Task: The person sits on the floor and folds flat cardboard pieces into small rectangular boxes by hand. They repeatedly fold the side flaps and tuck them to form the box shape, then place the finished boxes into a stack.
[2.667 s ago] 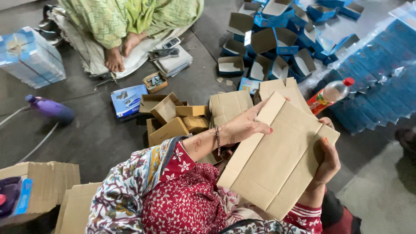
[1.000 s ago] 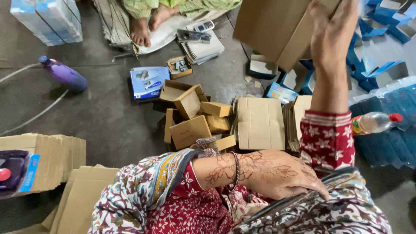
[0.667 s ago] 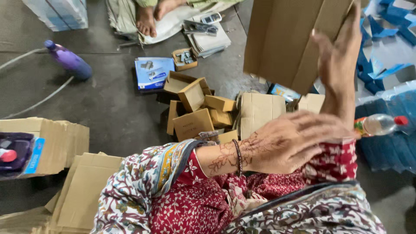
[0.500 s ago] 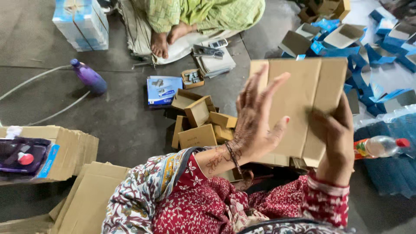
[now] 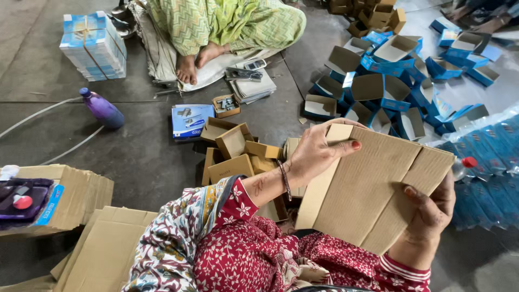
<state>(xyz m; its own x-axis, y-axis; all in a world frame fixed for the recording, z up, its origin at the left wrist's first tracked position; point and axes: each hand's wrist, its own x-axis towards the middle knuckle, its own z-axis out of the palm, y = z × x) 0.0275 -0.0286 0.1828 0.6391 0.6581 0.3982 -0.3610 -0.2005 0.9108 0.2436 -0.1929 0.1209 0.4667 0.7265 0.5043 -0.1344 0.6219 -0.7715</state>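
Holding a flat brown cardboard sheet point(image 5: 373, 189) between both hands, I see plain corrugated board with lengthwise crease lines dividing it into panels, unprinted on the side facing me. My left hand point(image 5: 316, 154) is clamped on its upper left corner, thumb on the face and fingers wrapped behind the edge. My right hand point(image 5: 430, 213) is closed on the lower right edge, thumb pressed onto the face. The sheet sits in front of my lap, tilted, lifted clear of the floor.

Counting: one sheet in my grip, two hands on it, one bangle on my left wrist. Beyond my left hand lies a cluster of small brown folded boxes point(image 5: 235, 151), roughly five, though I cannot tell the exact number. Past my right hand spread many open blue boxes point(image 5: 389, 81), too many to count surely. One purple bottle point(image 5: 101, 108) lies far off to the left of my grip, and one seated person point(image 5: 227, 24) is further beyond it.

The sheet's long axis runs from the upper left corner down toward the lower right, with the creases slanting from upper right toward me.
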